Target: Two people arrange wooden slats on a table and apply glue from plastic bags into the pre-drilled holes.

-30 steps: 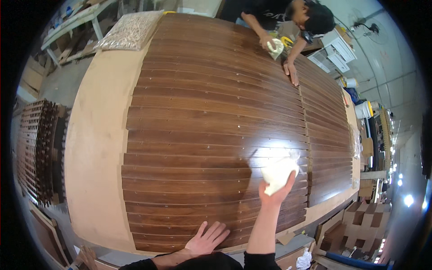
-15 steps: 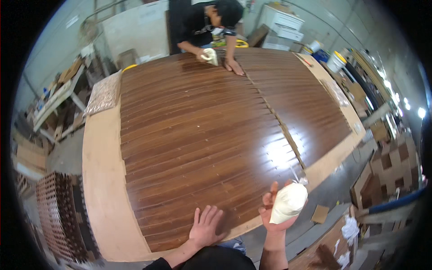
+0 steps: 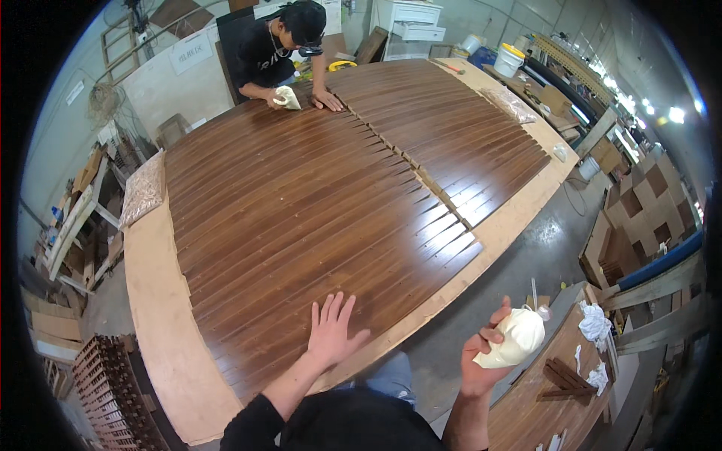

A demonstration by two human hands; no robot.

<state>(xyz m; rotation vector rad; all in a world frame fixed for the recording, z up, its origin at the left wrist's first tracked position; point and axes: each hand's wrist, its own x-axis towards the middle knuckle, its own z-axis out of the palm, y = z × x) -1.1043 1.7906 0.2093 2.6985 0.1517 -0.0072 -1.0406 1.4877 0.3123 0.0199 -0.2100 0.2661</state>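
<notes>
My left hand (image 3: 331, 331) lies flat, fingers spread, on the near edge of the dark brown wooden slats (image 3: 316, 195) that cover a big light plywood table (image 3: 154, 301). My right hand (image 3: 485, 357) is off the table to the right, raised over the floor and closed around a cream cloth pad (image 3: 513, 338). At the far end another person (image 3: 282, 49) leans over the slats, one hand pressing a pale cloth (image 3: 287, 96) on the wood and the other flat beside it.
A low wooden bench (image 3: 556, 391) with dark sticks and crumpled white rags (image 3: 594, 325) stands at my right. A stack of dark slats (image 3: 113, 391) sits at lower left. Cardboard boxes (image 3: 632, 225), a white bucket (image 3: 508, 59) and shelving line the right side.
My right hand has lifted the cloth pad off the slats and carried it right, beyond the table edge. The view has swung right. My left hand stays on the slats.
</notes>
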